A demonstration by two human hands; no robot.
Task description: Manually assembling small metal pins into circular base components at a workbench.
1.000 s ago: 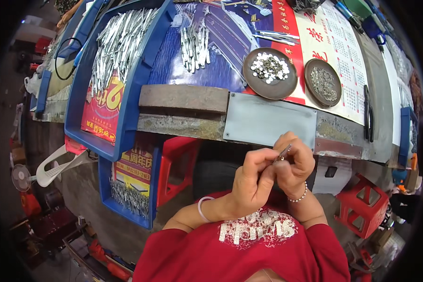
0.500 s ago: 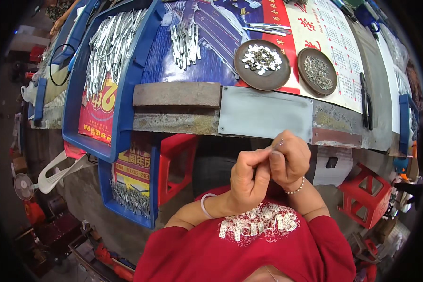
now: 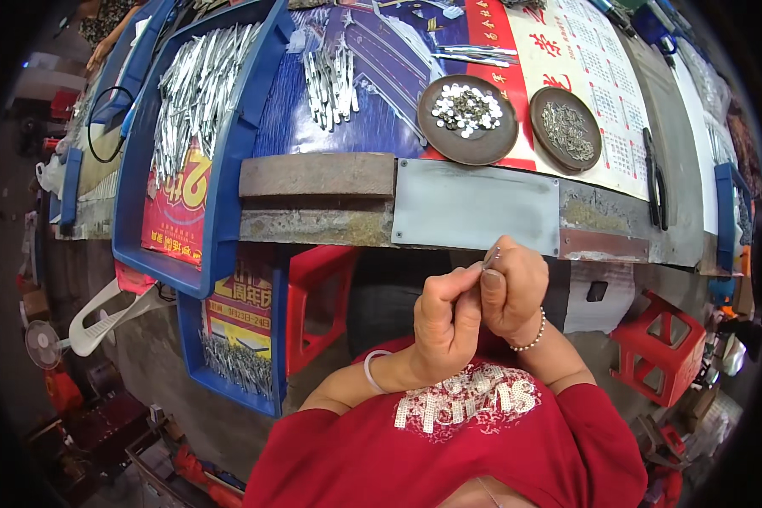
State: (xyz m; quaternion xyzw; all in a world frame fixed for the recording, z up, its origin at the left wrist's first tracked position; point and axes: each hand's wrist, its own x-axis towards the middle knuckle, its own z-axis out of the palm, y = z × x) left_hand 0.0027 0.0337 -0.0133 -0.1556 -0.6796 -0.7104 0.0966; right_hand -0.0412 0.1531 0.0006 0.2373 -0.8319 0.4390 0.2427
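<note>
Closely, left hand (image 3: 444, 322) and right hand (image 3: 516, 292) pinch a small metal piece (image 3: 492, 256), fingertips closed. Visible long axis: diagonal, away-rightward.

Red shirt (image 3: 559, 449) with a white chest print (image 3: 466, 405)

The shirt has short, plain red sleeves (image 3: 295, 447) and a rounded neckline (image 3: 483, 480). The print forms blocky letters (image 3: 432, 413) built from small dots, speckled around the edges. A smooth, pale bangle (image 3: 369, 370) sits just behind the left hand (image 3: 445, 317); a bracelet (image 3: 533, 335) of small pale beads, just behind the right hand (image 3: 516, 288). A thin chain (image 3: 489, 493) lies at the neck.
</note>
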